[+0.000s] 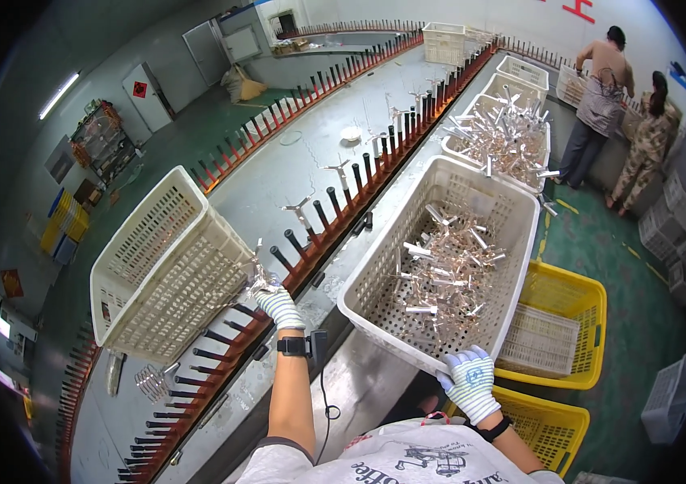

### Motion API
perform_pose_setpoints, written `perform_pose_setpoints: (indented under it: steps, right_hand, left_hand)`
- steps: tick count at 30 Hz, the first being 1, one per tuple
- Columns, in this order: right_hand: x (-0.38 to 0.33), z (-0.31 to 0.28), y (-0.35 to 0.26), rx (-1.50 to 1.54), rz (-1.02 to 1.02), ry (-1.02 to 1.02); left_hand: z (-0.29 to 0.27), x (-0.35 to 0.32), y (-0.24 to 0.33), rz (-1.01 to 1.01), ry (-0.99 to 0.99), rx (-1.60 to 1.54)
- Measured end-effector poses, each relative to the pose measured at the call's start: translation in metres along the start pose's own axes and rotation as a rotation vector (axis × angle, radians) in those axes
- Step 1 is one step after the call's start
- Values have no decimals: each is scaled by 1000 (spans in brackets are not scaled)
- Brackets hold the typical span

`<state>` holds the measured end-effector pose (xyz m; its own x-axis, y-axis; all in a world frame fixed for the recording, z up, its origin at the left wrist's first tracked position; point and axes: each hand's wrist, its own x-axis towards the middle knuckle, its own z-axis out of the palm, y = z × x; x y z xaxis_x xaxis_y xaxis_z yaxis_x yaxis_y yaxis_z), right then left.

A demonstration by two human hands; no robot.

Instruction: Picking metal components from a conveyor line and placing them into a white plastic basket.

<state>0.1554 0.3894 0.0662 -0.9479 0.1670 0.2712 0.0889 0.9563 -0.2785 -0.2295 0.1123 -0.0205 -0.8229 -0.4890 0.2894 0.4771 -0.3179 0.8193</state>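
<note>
Long grey conveyor table [294, 161] carries a row of pegs. Right hand [470, 382] clamps the parts-filled white crate's [375, 266] near rim (steadying it); left hand [277, 303] pinches a metal fitting [261, 278] at the pegs [311, 234].

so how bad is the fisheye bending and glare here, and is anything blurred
Head view: the peg rail and white basket edges bow toward the rim, corners vignette black; the ceiling light blows out, the metal tabletop shows soft sheen; the left hand and right hand are sharp, the far people softer.
</note>
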Motion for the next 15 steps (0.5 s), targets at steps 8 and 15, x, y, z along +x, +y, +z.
perform_pose_setpoints:
  steps: [8,15]
  right_hand:
    - [1,-2,2,-11,-12,19]
    - [0,-2,1,4,-8,8]
  left_hand:
    - [-12,13,29,-125,151,-161]
    - [24,2,60,-67,-208,272]
